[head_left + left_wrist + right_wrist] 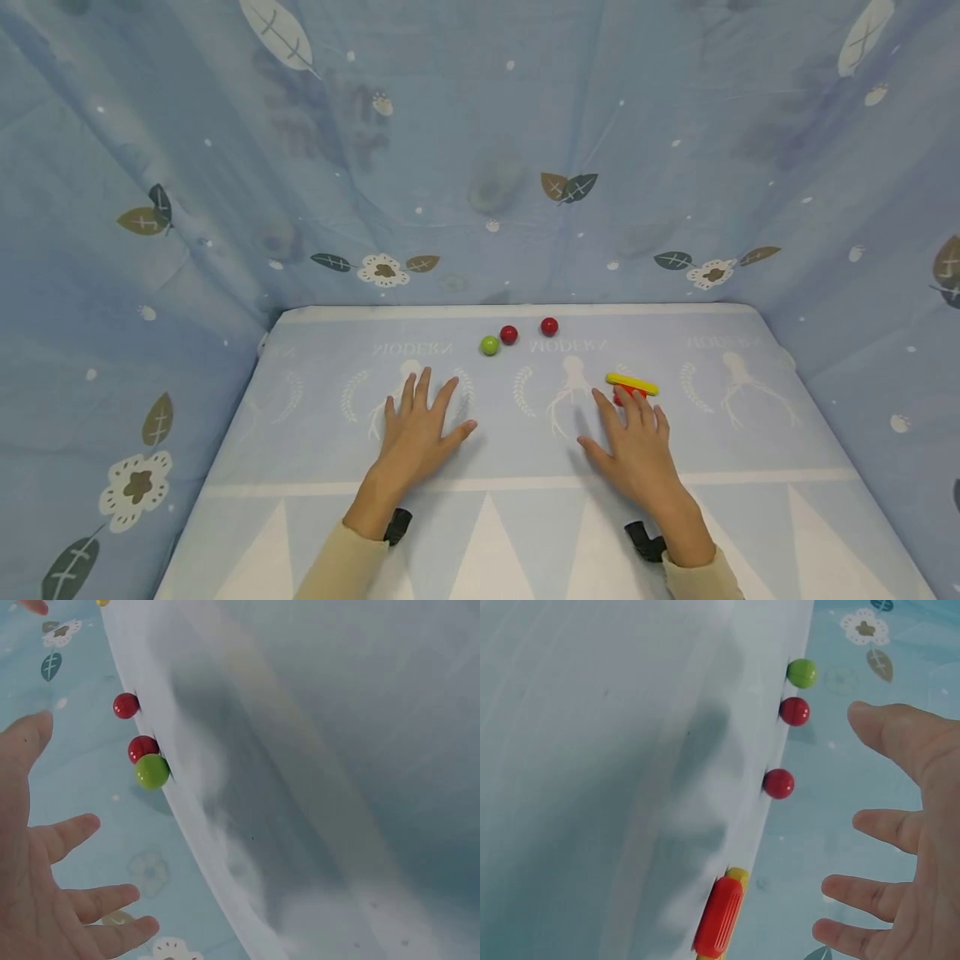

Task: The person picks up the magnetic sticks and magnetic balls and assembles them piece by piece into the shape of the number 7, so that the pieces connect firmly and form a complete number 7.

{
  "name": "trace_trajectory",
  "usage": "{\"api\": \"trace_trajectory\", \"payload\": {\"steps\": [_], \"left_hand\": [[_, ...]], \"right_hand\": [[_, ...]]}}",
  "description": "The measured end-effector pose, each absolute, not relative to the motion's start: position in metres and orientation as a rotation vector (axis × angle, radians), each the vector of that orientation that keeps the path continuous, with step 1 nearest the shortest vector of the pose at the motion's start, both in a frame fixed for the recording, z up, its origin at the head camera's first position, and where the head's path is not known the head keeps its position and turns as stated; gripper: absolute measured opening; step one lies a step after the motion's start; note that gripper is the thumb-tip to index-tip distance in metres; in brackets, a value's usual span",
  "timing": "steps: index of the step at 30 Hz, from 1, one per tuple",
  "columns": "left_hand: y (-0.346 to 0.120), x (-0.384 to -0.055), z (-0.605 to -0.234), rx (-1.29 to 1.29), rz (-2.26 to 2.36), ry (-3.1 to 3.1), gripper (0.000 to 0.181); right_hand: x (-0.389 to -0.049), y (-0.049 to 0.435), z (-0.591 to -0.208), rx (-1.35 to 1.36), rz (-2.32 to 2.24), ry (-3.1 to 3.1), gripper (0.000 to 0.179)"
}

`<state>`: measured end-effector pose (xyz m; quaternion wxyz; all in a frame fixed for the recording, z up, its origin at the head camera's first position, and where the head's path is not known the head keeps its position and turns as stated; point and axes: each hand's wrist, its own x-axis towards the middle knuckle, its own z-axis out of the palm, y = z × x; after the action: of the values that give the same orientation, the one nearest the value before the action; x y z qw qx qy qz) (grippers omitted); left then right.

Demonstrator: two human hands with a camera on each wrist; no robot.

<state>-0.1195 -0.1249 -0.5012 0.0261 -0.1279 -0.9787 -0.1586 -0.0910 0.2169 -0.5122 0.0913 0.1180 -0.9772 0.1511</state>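
Fingers spread, my left hand (pixel 415 435) hovers over the table's left half and holds nothing. My right hand (pixel 636 450) is likewise spread and holds nothing; in the head view its fingertips overlap a red and yellow toy-like piece (pixel 633 384). The right wrist view shows this piece as a ribbed red part (pixel 720 918) beside a yellow bar, apart from the fingers. Beyond the hands, a green ball (pixel 490 345) lies next to a red ball (pixel 509 334). A second red ball (pixel 550 327) sits slightly farther right.
A patterned pale-blue cloth covers the table (pixel 495 454). Blue printed curtain (pixel 450 150) walls rise behind the table's far edge and along both sides. A black strap piece (pixel 645 542) shows at the right wrist, another black piece (pixel 398 527) at the left.
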Motion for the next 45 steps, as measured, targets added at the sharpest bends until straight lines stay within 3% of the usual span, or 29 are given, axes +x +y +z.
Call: {"api": "trace_trajectory", "payload": {"steps": [21, 32, 45], "left_hand": [[-0.11, -0.187, -0.509, -0.312, -0.975, -2.962, 0.066], [-0.095, -0.224, -0.519, -0.239, -1.412, -2.85, 0.061], [-0.079, -0.253, -0.527, -0.157, -1.496, -2.922, 0.054]], "right_hand": [[-0.111, 0.25, -0.521, 0.251, 0.701, -2.776, 0.066], [-0.129, 0.262, -0.531, 0.128, 0.92, -2.729, 0.047], [-0.14, 0.28, -0.538, 0.087, 1.075, -2.686, 0.023]]}}
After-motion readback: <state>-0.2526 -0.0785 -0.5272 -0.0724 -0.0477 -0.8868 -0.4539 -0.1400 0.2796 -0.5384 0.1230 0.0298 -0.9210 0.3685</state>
